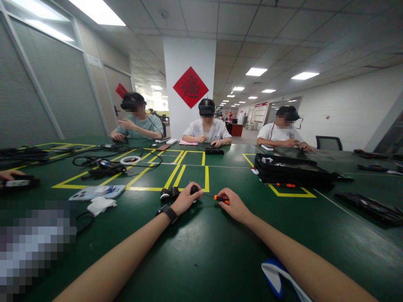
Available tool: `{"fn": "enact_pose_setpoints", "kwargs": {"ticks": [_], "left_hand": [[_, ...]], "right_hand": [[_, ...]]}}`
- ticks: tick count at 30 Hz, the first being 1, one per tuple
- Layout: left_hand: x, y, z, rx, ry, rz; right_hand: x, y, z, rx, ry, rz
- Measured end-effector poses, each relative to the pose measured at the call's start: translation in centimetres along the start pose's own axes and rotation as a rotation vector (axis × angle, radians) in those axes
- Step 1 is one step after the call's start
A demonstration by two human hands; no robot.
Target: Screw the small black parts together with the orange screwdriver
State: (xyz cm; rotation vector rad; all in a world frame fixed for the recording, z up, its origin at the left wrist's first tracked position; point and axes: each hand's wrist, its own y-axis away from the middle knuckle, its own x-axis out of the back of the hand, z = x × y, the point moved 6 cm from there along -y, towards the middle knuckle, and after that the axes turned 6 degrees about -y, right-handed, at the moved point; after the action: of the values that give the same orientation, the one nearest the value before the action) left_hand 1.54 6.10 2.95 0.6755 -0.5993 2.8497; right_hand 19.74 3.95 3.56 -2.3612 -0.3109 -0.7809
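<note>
My left hand [188,199], with a dark watch on its wrist, is closed around a small black part [194,190] above the green table. My right hand [231,204] grips an orange and black screwdriver [221,199], its thin shaft pointing left toward the black part. Whether the tip touches the part is too small to tell. Beside my left hand stand two black cylinders [169,195], one with a white ring.
A stack of black trays [292,168] lies at the right, a blue phone [94,192] and crumpled tissue [101,205] at the left. Cables and a white ring [130,160] lie farther back. Three people sit across the table [195,260]; another person's hand shows far left.
</note>
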Motion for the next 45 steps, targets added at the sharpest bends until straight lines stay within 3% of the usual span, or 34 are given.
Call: {"fn": "enact_pose_setpoints", "kwargs": {"ticks": [17,22,36,45], "left_hand": [[-0.04,0.02,-0.03,-0.003,-0.003,-0.005],[-0.01,-0.04,-0.24,0.015,-0.004,0.008],[-0.18,0.08,0.23,0.007,0.032,-0.021],[-0.02,0.11,0.12,0.035,0.010,0.004]], "right_hand": [[0.31,-0.29,0.96,-0.070,-0.070,0.034],[0.32,-0.25,0.31,-0.003,0.004,0.025],[-0.02,-0.32,0.76,-0.014,0.019,-0.009],[0.36,-0.23,0.90,-0.053,-0.084,0.045]]}}
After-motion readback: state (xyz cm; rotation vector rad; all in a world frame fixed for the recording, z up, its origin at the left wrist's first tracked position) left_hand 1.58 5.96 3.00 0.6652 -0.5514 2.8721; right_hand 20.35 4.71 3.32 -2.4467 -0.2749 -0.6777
